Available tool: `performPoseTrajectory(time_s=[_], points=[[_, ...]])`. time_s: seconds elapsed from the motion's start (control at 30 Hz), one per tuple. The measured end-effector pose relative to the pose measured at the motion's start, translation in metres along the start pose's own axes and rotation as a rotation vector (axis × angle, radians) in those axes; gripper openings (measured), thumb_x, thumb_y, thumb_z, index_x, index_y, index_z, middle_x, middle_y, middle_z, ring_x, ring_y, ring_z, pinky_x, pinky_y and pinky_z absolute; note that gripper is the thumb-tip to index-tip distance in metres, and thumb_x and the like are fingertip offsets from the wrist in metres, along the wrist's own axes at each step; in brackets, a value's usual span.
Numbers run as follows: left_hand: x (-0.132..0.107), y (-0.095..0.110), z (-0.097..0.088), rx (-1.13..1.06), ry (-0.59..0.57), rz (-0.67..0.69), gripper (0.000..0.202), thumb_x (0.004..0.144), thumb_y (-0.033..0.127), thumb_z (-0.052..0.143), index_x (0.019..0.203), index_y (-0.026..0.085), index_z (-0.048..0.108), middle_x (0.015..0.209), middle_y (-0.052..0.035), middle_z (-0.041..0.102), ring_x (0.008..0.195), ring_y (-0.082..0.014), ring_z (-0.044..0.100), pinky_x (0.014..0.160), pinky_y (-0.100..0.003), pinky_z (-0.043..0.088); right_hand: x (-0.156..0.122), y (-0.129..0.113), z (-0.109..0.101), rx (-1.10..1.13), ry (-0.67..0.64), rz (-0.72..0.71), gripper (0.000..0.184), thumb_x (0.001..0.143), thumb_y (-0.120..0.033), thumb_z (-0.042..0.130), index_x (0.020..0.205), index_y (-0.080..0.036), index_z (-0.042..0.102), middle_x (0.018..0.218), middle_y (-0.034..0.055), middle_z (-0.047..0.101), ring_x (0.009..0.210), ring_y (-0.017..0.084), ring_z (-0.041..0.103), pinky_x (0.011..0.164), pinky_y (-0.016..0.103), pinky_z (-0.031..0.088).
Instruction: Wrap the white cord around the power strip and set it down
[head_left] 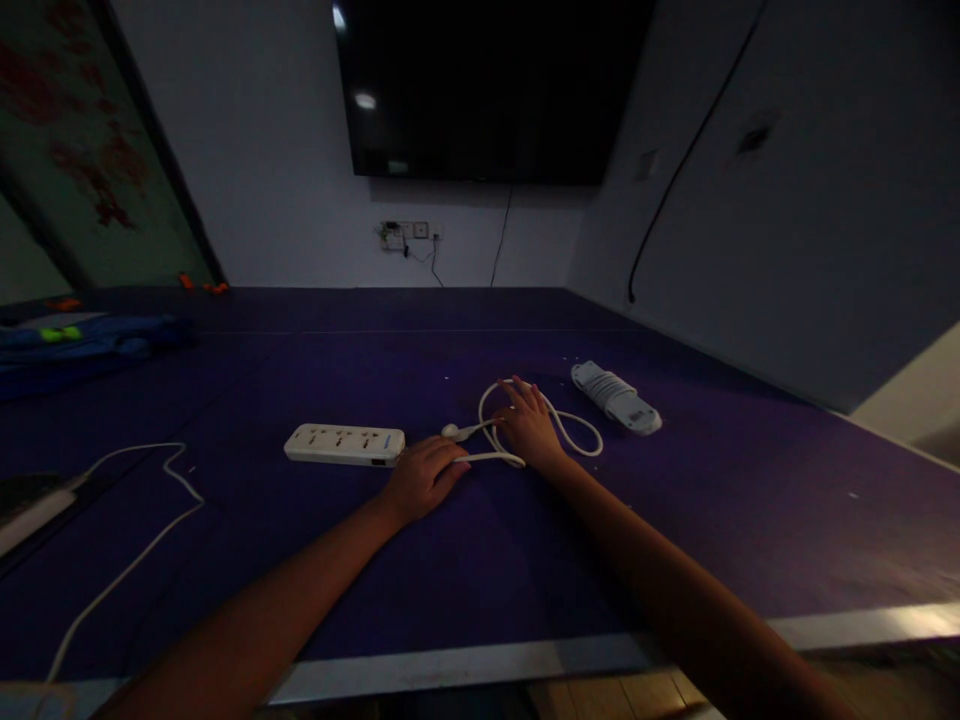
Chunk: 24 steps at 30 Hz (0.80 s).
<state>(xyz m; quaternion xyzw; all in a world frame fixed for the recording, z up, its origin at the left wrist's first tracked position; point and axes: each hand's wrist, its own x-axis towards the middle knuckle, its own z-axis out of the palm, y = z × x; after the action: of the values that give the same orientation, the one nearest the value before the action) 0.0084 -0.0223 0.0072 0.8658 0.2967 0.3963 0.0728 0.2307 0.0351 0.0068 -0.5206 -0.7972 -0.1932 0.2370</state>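
Observation:
A white power strip [344,444] lies flat on the dark purple table [480,560]. Its white cable [577,435] curls in a loop to the right of it, with the plug end [452,432] near the strip. My left hand [425,477] rests on the table just right of the strip, fingers curled over the cable. My right hand [528,420] lies on the cable loop with its fingers stretched out flat. A second white power strip [616,397], wrapped in its own cord, lies further right.
Another white cable [135,540] snakes over the table's left side toward a device [30,505] at the left edge. Blue fabric [90,340] lies at the far left. A dark screen [487,90] hangs on the wall behind; a wall [787,200] borders the right.

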Motion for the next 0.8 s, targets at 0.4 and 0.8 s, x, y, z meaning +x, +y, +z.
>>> performPoseTrajectory(time_s=[0.4,0.8], points=[[0.001,0.0,0.001,-0.044,0.031,-0.047,0.026,0.089,0.035,0.04,0.079,0.019,0.059,0.076,-0.0051,0.062,0.076,-0.0166,0.058,0.073,-0.03,0.045,-0.004,0.014,-0.003,0.441,0.443,0.553,0.034,0.092,-0.037,0.028,0.101,-0.015,0.053,0.083,0.0077,0.065,0.07,0.019,0.059,0.066,0.03,0.043],[0.006,-0.001,-0.001,-0.587,0.509,-0.507,0.038,0.087,0.052,0.037,0.081,0.017,0.051,0.062,0.0019,0.055,0.047,-0.0088,0.055,0.046,-0.022,0.05,-0.004,0.033,-0.003,0.59,0.624,0.783,0.035,0.087,-0.043,0.035,0.095,-0.014,0.052,0.067,0.0042,0.058,0.058,0.017,0.054,0.058,0.028,0.04]])
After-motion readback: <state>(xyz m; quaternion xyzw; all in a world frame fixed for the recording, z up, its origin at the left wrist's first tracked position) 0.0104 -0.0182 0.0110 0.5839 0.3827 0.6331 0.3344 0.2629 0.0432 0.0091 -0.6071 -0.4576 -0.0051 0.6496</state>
